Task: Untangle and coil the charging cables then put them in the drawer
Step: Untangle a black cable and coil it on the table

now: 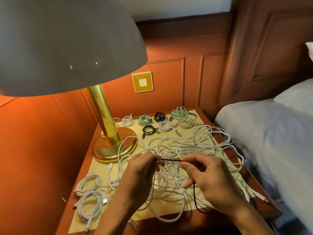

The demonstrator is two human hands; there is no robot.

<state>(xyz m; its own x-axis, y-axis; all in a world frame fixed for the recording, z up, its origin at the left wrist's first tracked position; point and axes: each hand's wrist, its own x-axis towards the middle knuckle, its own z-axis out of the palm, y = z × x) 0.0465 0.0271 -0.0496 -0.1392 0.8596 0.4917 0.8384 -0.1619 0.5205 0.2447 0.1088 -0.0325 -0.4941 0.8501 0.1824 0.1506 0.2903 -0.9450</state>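
1. Head view: two coiled white cables (pixel 89 195) are lying at the front left of a yellow mat (pixel 100 167) on the worktop (pixel 169 224), with a brass lamp (pixel 115 146) standing behind them.
2. The left hand (pixel 140 177) is pinching a black cable (pixel 169 160) at its fingertips.
3. Small white, green and black coils (pixel 162 121) are lying along the rear.
4. A tangle of white cables (pixel 194 145) is sprawling beneath both hands.
5. The right hand (pixel 215 180) is pinching the same black cable, whose slack is hanging below the palm.
6. A bed (pixel 271 133) is standing just beside the worktop.
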